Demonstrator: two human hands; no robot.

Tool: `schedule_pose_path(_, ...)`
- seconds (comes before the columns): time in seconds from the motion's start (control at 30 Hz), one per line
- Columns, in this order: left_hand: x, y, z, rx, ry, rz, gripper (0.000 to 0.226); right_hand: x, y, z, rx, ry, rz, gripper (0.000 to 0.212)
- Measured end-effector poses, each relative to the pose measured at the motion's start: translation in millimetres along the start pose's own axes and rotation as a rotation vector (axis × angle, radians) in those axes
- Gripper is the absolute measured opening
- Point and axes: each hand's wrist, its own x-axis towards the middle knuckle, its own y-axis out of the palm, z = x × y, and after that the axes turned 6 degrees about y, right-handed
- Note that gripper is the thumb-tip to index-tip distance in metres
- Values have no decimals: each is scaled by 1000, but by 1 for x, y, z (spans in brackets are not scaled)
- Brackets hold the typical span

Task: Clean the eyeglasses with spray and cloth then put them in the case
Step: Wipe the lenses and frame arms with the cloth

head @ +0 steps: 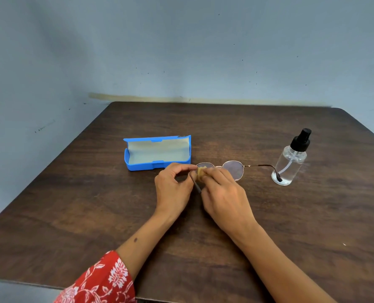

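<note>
One pair of eyeglasses (235,169) is seen at table centre, held up by both hands. Its left-side lens is mostly hidden behind a small yellowish cloth (201,172) and the fingers; only the top rim of that lens is visible. The other lens is seen in full, faintly tinted. One temple arm is stretched out to the right, and its dark tip overlaps the spray bottle (290,162) in the view; contact cannot be told. The other temple arm is angled down between the hands, and its hinge end is covered.

The cloth is largely concealed; only a crumpled corner is shown, pinched against the lens by the right hand (223,193). The fingertips of that hand are blurred and hard to separate. The frame edge by the hinge is pinched by the left hand (173,186), thumb and forefinger curled together, the remaining fingers tucked under and not visible.

One blue case (157,153) is lying open behind the left hand, pale lining exposed, nothing made out inside. One clear spray bottle with a black pump top is standing upright at the right, liquid and dip tube visible. One dark wooden table (203,248) is seen, its near edge cut off by the frame. One red floral sleeve (100,281) is cut off at the lower left; the right forearm is bare and runs out of frame.
</note>
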Motion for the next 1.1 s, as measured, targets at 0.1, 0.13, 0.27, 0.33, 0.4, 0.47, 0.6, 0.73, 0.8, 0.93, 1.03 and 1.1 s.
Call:
schedule_pose_path(0.1, 0, 0, -2, 2, 2, 16, 16, 5, 0, -3, -23, 74, -14, 36)
schedule_pose_path(0.13, 0, 0, -2, 4, 2, 18, 18, 6, 0, -3, -28, 75, -6, 37)
schedule_pose_path(0.27, 1, 0, 1, 8, 3, 2, 16, 0, 0, 1, -15, -16, 38, 37)
schedule_pose_path(0.33, 1, 0, 1, -5, 3, -7, 14, -2, 0, 0, -8, -13, 25, 34)
schedule_pose_path(0.4, 0, 0, 0, -8, 10, -4, 14, 1, 0, -3, -23, 30, 21, 36)
schedule_pose_path(0.47, 0, 0, -1, -2, 10, 8, 17, 5, 1, -5, -48, 61, 31, 39)
schedule_pose_path(0.6, 1, 0, 3, 0, 7, -9, 16, 1, 1, 1, -13, -5, 43, 38)
schedule_pose_path(0.73, 1, 0, 0, 3, 15, -2, 15, -1, -1, -1, -2, 23, 29, 36)
schedule_pose_path(0.8, 1, 0, -2, 5, 11, 10, 15, 3, 0, -3, -22, 73, 31, 39)
schedule_pose_path(0.93, 2, 0, 0, 7, -4, -8, 16, 2, 4, 2, -26, 36, 57, 43)
schedule_pose_path(1.03, 2, 1, 0, -15, -8, -27, 16, 0, 2, 2, -11, 19, 44, 41)
schedule_pose_path(1.1, 1, 0, -2, -30, -11, -8, 15, 3, 0, -1, -23, 56, 28, 43)
